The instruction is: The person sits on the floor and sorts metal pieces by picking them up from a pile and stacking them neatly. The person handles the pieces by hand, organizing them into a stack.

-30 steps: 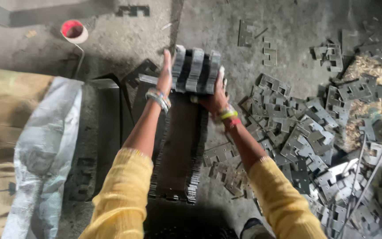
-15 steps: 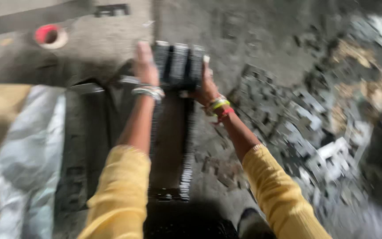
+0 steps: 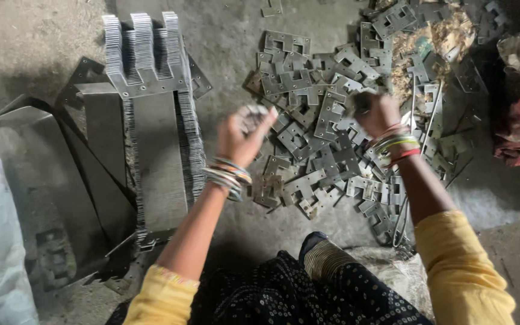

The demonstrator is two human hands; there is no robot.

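A big heap of stamped metal plates is lying on the concrete floor, right of a neat stacked row of plates. The left hand is hovering closed around a small plate; the right hand is curling into the heap, grip blurry, can't tell.

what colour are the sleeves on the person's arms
Yellow sleeves, clearest in the head view.

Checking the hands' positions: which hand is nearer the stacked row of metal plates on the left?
Left. The left hand is raised just right of the stacked plates; the right hand is farther right, over the loose pile.
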